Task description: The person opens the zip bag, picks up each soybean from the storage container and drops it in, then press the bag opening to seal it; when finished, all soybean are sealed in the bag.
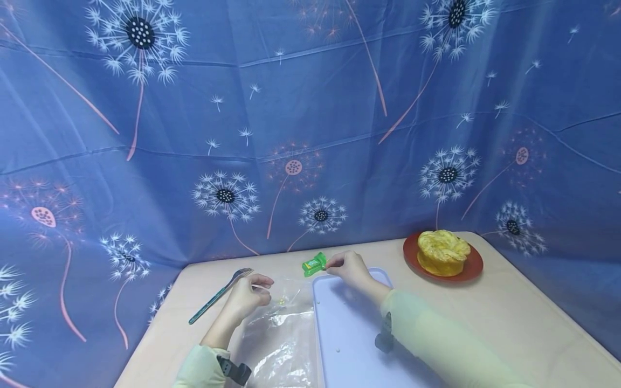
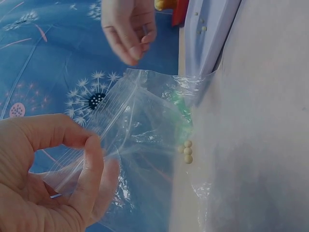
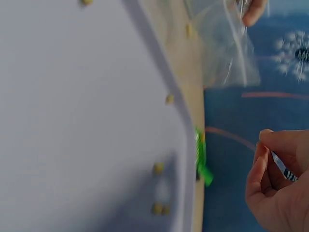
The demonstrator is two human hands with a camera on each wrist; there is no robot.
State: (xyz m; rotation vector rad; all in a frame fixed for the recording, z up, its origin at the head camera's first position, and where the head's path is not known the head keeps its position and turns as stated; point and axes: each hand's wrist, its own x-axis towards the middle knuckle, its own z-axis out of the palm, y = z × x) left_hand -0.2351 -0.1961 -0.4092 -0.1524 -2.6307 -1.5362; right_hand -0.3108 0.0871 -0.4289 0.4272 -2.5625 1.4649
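My left hand (image 1: pixel 247 297) pinches the top edge of a clear zip bag (image 2: pixel 130 145) between thumb and fingers. Inside the bag, low down, several small pale yellow balls (image 2: pixel 188 151) cluster together. My right hand (image 1: pixel 350 268) hovers above the far end of a pale lilac tray (image 1: pixel 335 323), thumb and forefinger brought together; I cannot tell whether a ball is between them. More small yellow balls (image 3: pixel 158 167) lie scattered in the tray. Just past the tray's far edge is a green wrapped packet (image 1: pixel 314 264), which the right fingertips overlap in the head view.
At the back right a yellow bread-like loaf (image 1: pixel 442 253) sits on a red-brown plate (image 1: pixel 475 264). A fork with a dark green handle (image 1: pixel 213 300) lies left of the left hand. A blue dandelion-print cloth (image 1: pixel 339 134) hangs behind the table.
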